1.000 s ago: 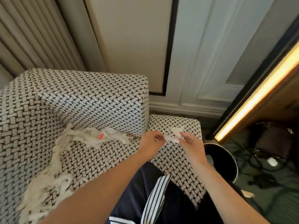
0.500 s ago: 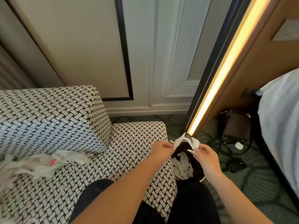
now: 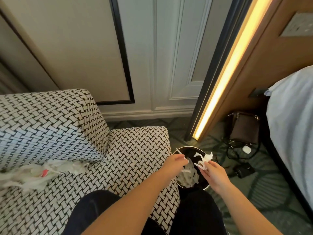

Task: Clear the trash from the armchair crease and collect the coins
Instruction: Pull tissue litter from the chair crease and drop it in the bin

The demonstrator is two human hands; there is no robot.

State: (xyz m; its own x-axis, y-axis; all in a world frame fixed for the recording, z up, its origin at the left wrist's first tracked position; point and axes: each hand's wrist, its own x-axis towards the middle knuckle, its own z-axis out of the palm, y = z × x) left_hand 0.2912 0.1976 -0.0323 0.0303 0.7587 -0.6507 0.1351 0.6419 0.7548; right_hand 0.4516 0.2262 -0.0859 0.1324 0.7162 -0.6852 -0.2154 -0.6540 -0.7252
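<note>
Trash [image 3: 204,159] in right hand [image 3: 212,173] above bin [image 3: 189,150] beside armchair [image 3: 135,150].

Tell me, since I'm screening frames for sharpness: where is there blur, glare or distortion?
Head view: the paper shreds on the armchair smear with motion blur; the light strip blows out to a glow; wall panels bow from the wide lens; both hands stay fairly sharp.

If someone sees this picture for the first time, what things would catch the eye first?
First comes the glowing light strip, slanting down the right of the picture. Then the black-and-white woven armchair at the left, with white shredded paper lying in its crease. At lower centre, the right hand pinches a white scrap over a black bin, the left hand beside it.
</note>
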